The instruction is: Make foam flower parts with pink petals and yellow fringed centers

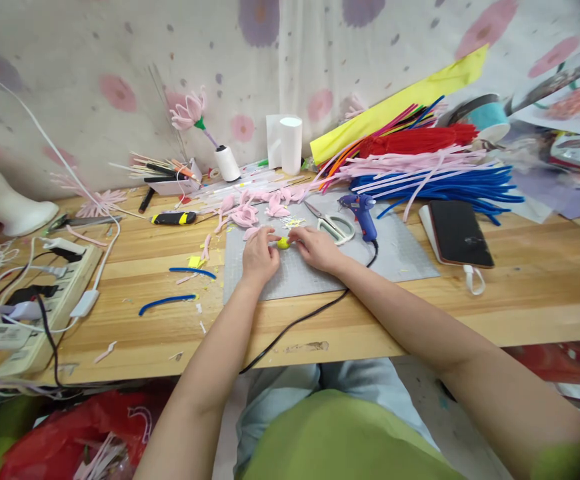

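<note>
A small yellow piece (283,243), rounded and too small to name, sits between my hands over the grey cutting mat (395,257). The fingertips of my left hand (261,255) close on its left side. From the right, my right hand (316,248) pinches at it with curled fingers. Just behind my hands lie pink pipe-cleaner petals (244,215) and some yellow and white scraps (290,223). Scissors with pale green handles (337,229) rest beyond my right hand, beside a blue glue gun (363,212).
Bundles of blue pipe cleaners (435,190) and red ones (415,141) lie at the back right. A black-covered notebook (460,233) is at the right. Leftward are a utility knife (173,219), blue pipe-cleaner pieces (167,303) and a power strip (53,307). The glue gun's cord (295,323) crosses the table's front.
</note>
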